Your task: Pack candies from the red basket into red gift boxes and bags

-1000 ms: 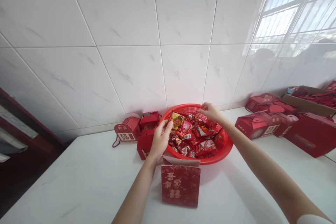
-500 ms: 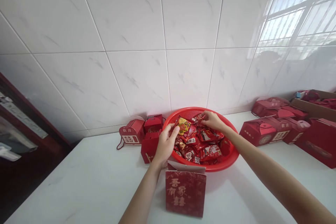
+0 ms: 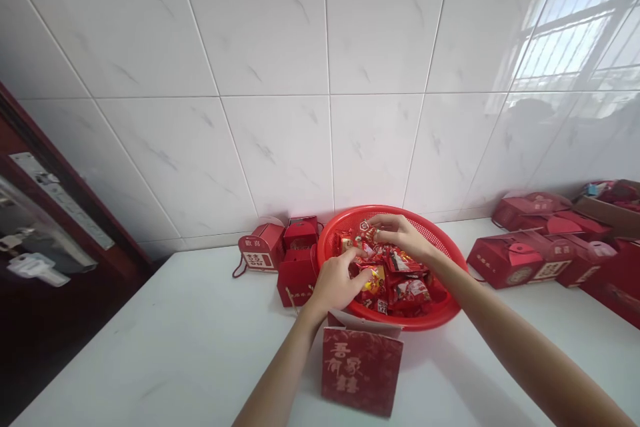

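Head view, seen as I stand by: nearest is a smooth, pale counter (image 3: 225, 347), bearing a squarish, deep-red paper box (image 3: 363, 373) with pale lettering, its top gaping. Just behind it sits a round red plastic basket (image 3: 453, 310), its rim thick and glossy, its wall pierced like a sieve. Crinkled, shiny red packets (image 3: 410, 293) are heaped inside, several printed with white characters.

The left hand (image 3: 339, 283) reaches over the near left rim, thumb and fingers spread above the heap, beside a yellow-printed packet (image 3: 376, 280); whether they touch it I cannot tell. Farther in, the right hand (image 3: 405, 237) curls its fingers at a red-and-white wrapper (image 3: 367, 229); I cannot make out whether it is pinched.

Left of the basket stand small card boxes (image 3: 263, 247), one arch-fronted with a cord loop. Well to the right cluster more folded red boxes (image 3: 505, 260), with a brown cardboard carton (image 3: 607, 212) beyond. Behind everything rises glossy white wall tile (image 3: 275, 27), grey-veined like marble, mirroring a barred window.
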{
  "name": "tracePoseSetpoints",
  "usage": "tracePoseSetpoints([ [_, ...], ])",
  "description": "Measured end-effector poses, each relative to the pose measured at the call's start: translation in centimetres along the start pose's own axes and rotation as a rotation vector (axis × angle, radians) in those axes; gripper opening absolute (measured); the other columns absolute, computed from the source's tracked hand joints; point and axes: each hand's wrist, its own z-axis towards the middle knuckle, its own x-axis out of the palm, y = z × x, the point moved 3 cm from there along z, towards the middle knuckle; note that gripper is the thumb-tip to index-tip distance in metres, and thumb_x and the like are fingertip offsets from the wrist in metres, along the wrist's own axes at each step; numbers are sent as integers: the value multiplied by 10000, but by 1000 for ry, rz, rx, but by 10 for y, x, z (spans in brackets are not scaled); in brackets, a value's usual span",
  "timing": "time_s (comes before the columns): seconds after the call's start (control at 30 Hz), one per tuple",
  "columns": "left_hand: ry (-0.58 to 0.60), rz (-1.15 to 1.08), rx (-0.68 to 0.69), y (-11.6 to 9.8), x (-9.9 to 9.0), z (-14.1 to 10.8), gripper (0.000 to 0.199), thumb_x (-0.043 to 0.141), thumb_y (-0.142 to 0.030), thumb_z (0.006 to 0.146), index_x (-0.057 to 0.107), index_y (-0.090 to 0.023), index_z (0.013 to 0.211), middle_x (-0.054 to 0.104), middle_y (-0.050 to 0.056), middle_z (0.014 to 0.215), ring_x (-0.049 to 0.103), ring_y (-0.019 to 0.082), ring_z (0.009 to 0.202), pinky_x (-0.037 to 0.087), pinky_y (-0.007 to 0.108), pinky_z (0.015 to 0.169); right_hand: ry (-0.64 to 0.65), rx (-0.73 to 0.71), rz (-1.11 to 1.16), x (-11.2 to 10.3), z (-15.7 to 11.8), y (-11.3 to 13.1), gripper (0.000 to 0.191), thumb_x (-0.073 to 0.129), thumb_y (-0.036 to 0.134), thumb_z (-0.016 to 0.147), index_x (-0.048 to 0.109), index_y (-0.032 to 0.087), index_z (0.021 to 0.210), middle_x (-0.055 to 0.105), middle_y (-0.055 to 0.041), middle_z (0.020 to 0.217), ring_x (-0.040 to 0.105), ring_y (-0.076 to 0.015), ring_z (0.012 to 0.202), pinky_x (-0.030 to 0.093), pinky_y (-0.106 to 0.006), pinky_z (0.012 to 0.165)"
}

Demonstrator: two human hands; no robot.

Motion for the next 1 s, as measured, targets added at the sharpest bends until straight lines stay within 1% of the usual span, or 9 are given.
tracePoseSetpoints([
  [0.1, 17, -4, 3, 0, 1, 0, 295, 664, -378, 819, 750, -242, 1067, 796, 59, 1056, 743, 293, 896, 545, 400, 865, 52, -61, -80, 13, 1, 7, 234, 601, 268, 691, 740, 179, 857, 731, -41, 884, 644, -202, 816, 511, -315, 733],
  [0.2, 23, -51, -36, 0, 1, 0, 298, 664, -412, 836, 747, -216, 1044, 798, 71, 965, 743, 301, 908, 548, 403, 855, -32, -123, -117, 15, 1, 7, 268, 565, 250, 665, 743, 180, 854, 729, -50, 905, 638, -213, 841, 502, -324, 755],
  [0.3, -20, -184, -36, -1, -1, 2, 309, 656, -458, 869, 724, -201, 1027, 788, 82, 982, 734, 290, 951, 546, 394, 882, -93, -140, -109, 10, -3, 3, 275, 561, 254, 666, 750, 187, 855, 722, -61, 924, 642, -230, 880, 509, -339, 776],
  [0.4, -50, -325, -13, 2, -2, 3, 372, 648, -504, 892, 694, -206, 1109, 767, 83, 1091, 714, 281, 1039, 545, 384, 913, -43, -156, -143, 9, -8, 0, 254, 583, 243, 688, 760, 187, 862, 720, -67, 940, 651, -241, 914, 520, -354, 798],
  [0.5, -56, -344, -12, 6, -2, 5, 385, 634, -510, 903, 696, -208, 1133, 746, 79, 1163, 683, 288, 1119, 537, 387, 939, 60, -171, -180, 11, -11, -1, 325, 604, 176, 688, 756, 184, 975, 734, -63, 996, 664, -231, 925, 527, -359, 827],
  [0.57, -71, -356, -19, 6, -4, 5, 367, 639, -502, 894, 710, -200, 1090, 748, 81, 1152, 682, 291, 1108, 542, 389, 930, 83, -183, -136, 12, -12, -1, 386, 631, 161, 706, 727, 183, 1080, 737, -64, 1031, 671, -225, 934, 538, -361, 839],
  [0.67, -88, -443, -38, 5, -6, 5, 348, 670, -489, 866, 714, -185, 1029, 758, 82, 1090, 698, 281, 1045, 556, 383, 898, 49, -192, 0, 10, -12, -2, 405, 725, 235, 761, 685, 184, 1161, 732, -72, 1020, 678, -219, 923, 566, -361, 822],
  [0.83, -33, -499, -31, 0, -7, 5, 365, 717, -473, 839, 721, -173, 1047, 764, 85, 1071, 699, 280, 1035, 549, 384, 902, 37, -208, 182, 6, -12, -3, 342, 834, 294, 761, 718, 207, 1070, 730, -66, 1037, 693, -199, 931, 598, -333, 806],
  [1.0, 34, -477, -8, -3, -6, 4, 411, 667, -521, 896, 747, -159, 1074, 763, 94, 1098, 688, 293, 1069, 533, 385, 930, 68, -191, 254, 7, -14, -1, 321, 868, 296, 744, 743, 208, 1026, 737, -56, 1028, 708, -191, 929, 607, -325, 814],
])
